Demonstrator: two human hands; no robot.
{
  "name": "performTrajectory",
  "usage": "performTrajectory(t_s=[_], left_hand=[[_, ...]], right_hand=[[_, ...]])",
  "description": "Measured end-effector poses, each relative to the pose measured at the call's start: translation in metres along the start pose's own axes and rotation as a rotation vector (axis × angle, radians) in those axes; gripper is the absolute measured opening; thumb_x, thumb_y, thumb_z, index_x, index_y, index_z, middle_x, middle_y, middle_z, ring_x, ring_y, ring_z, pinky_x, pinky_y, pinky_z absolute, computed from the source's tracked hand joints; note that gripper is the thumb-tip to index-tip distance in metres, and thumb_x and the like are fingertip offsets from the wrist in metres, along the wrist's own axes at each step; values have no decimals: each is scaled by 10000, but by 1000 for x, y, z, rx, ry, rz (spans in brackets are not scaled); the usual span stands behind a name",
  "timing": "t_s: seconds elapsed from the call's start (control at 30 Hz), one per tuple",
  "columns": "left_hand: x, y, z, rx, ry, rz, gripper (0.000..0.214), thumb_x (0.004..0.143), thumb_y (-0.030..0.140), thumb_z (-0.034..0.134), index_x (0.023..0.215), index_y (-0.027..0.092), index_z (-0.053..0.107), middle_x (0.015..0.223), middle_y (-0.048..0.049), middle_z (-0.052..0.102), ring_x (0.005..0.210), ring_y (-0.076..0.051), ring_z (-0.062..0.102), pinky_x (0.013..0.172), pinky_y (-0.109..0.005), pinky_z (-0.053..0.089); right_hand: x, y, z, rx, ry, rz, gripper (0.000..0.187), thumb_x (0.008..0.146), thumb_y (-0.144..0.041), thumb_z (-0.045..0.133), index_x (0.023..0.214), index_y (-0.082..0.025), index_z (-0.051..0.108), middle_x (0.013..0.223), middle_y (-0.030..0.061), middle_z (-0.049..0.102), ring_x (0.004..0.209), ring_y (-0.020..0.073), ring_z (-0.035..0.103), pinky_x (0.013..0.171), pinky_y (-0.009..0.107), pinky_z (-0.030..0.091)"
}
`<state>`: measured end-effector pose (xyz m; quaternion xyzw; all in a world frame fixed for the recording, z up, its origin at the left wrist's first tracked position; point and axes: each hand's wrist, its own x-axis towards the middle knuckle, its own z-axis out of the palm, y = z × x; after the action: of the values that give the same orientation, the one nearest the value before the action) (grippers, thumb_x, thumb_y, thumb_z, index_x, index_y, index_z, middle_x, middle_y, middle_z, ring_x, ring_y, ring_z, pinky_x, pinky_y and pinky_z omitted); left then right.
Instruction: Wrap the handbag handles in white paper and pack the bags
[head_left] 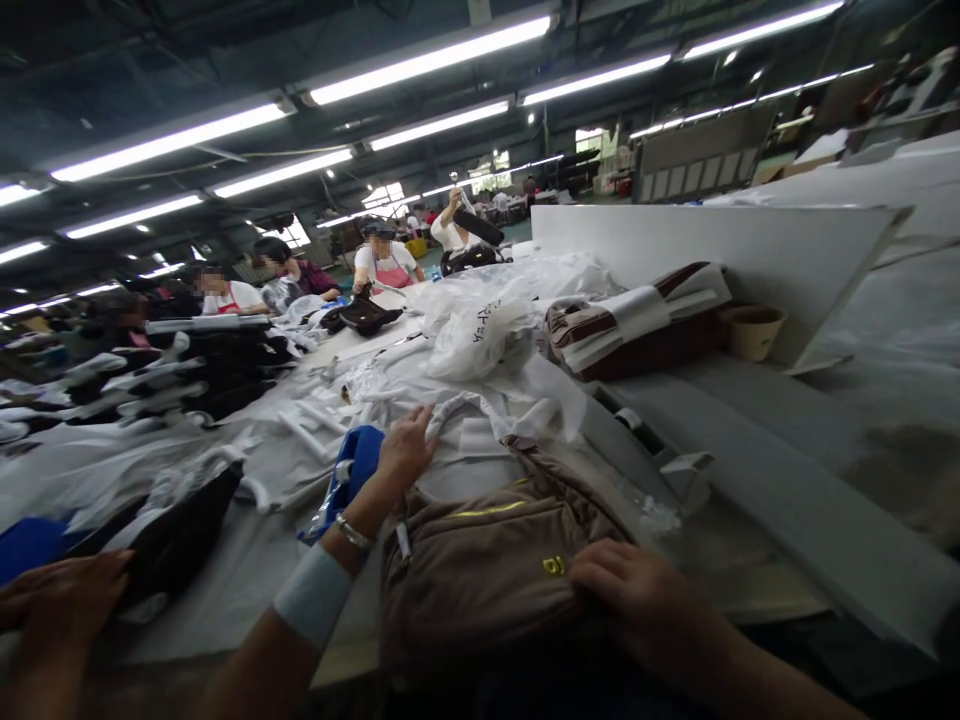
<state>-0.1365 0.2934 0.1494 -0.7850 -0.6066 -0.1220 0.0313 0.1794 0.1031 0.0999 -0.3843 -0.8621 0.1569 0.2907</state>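
A brown fabric bag (pixel 487 560) with a yellow zipper and a small yellow logo lies on the table right in front of me. My left hand (pixel 405 450) reaches past its top edge and closes on the bag's white-wrapped strap (pixel 469 405). My right hand (pixel 630 590) lies on the bag's lower right side, fingers curled and pressing on the fabric. A bracelet and a pale blue band sit on my left wrist.
A blue item (pixel 352 470) lies left of the bag. White plastic bags (pixel 480 335) and a brown-and-white bag (pixel 637 325) pile up behind. Black bags (pixel 217 365) are stacked at left. Another person's hand (pixel 64 590) rests at lower left. Several workers (pixel 386 260) sit farther back.
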Motion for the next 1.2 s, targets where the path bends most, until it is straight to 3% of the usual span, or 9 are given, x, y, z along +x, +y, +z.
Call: performTrajectory(t_s=[0.2,0.3,0.4,0.5,0.7,0.8,0.97,1.07,1.2], left_hand=[[28,55,23,-49,-100,570,602,852,15,416,1404,233,514,1465,-80,510,1356,-210,456,1135,-381,376],[48,70,44,106,-135,647,538,853,28,483,1355,213,547,1495,-127,460,1401,-276,392,1137,-481,339],[66,73,47,167,-126,668,300,854,56,536,1093,181,667,1305,-122,616,1262,-259,534,1079,-433,392],[78,72,23,177,-51,665,283,874,29,481,1050,173,649,1010,-75,703,1010,-194,641,1009,-367,435],[83,78,-73,298,172,802,303,919,70,454,1134,204,620,938,-57,651,922,-195,592,793,-294,461],[87,89,-89,352,161,877,252,937,79,430,1047,174,636,902,-59,639,843,-178,568,747,-279,444],[95,103,-41,211,-18,782,384,881,23,478,1193,180,635,1165,-104,660,1062,-208,588,937,-331,425],[93,94,-13,-72,-141,610,559,821,-1,521,1330,221,580,1393,-113,565,1208,-244,553,1010,-364,392],[74,64,2,-302,-256,459,330,886,187,548,1180,190,699,1108,-112,724,966,-237,659,863,-312,455]], right_hand=[[-3,5,9,-109,61,-102,354,866,-71,544,1187,-191,637,1069,99,707,971,220,663,844,349,559],[-9,6,17,-185,138,-156,283,937,-110,496,1164,-176,651,1030,100,712,943,210,668,829,335,563],[-13,3,20,-242,234,-219,265,1004,-179,418,1115,-161,658,985,94,717,909,194,671,838,324,556],[-16,0,20,-276,334,-278,289,1028,-208,381,1057,-157,664,923,76,719,855,170,666,835,300,541],[-16,-5,20,-251,377,-368,222,1007,-160,437,971,-161,657,830,44,707,783,144,645,795,274,511],[-15,-6,20,-246,375,-378,242,1014,-170,420,959,-167,656,833,42,712,795,145,653,806,274,509],[-13,-2,17,-305,394,-273,309,1031,-214,364,1048,-179,670,915,66,734,848,165,679,807,278,528],[-11,2,13,-342,399,-193,326,1000,-134,367,1085,-196,675,940,67,741,854,172,692,748,264,543],[-6,9,11,-265,259,-128,358,906,-31,439,1106,-205,681,977,70,734,874,176,693,752,262,557]])
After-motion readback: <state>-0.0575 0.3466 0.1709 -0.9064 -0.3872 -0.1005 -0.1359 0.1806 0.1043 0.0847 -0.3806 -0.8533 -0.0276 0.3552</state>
